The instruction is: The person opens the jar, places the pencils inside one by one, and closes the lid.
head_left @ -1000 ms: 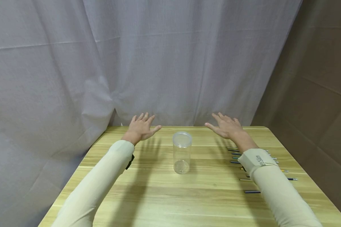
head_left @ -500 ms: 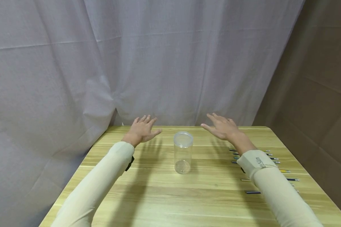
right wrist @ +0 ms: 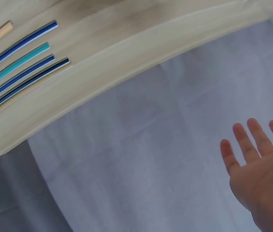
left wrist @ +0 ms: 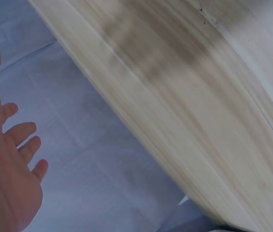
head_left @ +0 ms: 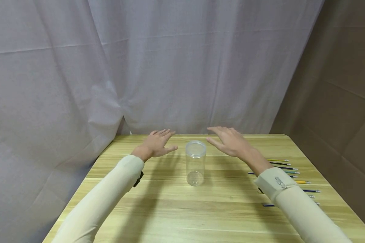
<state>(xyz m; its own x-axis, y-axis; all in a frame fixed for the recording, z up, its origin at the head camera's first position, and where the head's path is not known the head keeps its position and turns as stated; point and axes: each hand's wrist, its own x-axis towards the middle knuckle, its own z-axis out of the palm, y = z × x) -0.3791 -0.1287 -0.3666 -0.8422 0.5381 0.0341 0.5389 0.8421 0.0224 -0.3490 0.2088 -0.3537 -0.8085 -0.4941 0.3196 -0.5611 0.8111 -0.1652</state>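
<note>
A clear, see-through cylindrical jar (head_left: 195, 165) stands upright on the pale wood-grained bench (head_left: 225, 219), its long axis vertical, between the person's 2 raised hands. It lies to the right of the left hand (head_left: 155, 143) and to the left of the right hand (head_left: 229, 141), whose thumb appears nearer its rim in the head view. Both hands hold nothing: the fingers are extended and parted, thumbs angled away toward the jar. Slim wooden pencils (head_left: 302, 182), blue, teal and yellow among them, lie roughly parallel, partly hidden by the right sleeve (head_left: 295, 199).
</note>
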